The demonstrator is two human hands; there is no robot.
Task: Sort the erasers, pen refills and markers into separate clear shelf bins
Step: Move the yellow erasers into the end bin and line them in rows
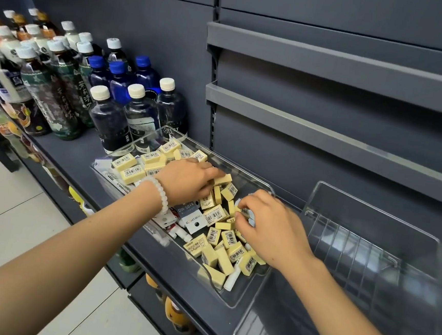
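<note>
both forearms reach into clear bin [240, 300] on shelf [63, 151]. left hand [186, 180] pinches one yellow eraser [223, 179]; right hand [271, 225] curls round small eraser in pile. erasers [227, 250] look light, firm, boxy; take by long sides. empty bin [369, 233] just right.

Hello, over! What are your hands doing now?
Left hand pinching an eraser. Right hand picking erasers in the mixed bin. Empty bin waiting right. Bottles clear of the work.
</note>
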